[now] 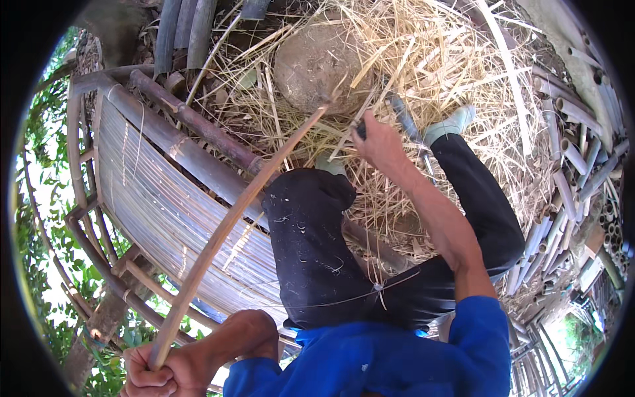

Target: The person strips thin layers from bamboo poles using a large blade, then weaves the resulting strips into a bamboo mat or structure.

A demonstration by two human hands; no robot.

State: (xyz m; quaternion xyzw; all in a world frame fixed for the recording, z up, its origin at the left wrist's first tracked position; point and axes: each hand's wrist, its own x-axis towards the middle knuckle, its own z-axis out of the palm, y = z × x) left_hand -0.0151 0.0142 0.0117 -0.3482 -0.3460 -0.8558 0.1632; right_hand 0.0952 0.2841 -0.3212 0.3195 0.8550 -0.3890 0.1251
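My left hand (169, 370), low at the left, is closed round the near end of a long brown bamboo strip (231, 221). The strip slants up and away to the right, and its thin, frayed far end reaches a round chopping block (317, 66). Beside the block, my right hand (382, 147) is clenched on a short dark handle (360, 130). What tool it belongs to I cannot make out. Just right of that hand lies a dark grey, blade-like piece (402, 116) among the straw.
Pale shavings (443, 59) cover the ground round the block and my feet. On my left stands a slatted bamboo bench (172, 192) with a thick pole rail. Cut bamboo poles (575, 152) are stacked along the right. My bent legs (317, 245), in dark trousers, fill the middle.
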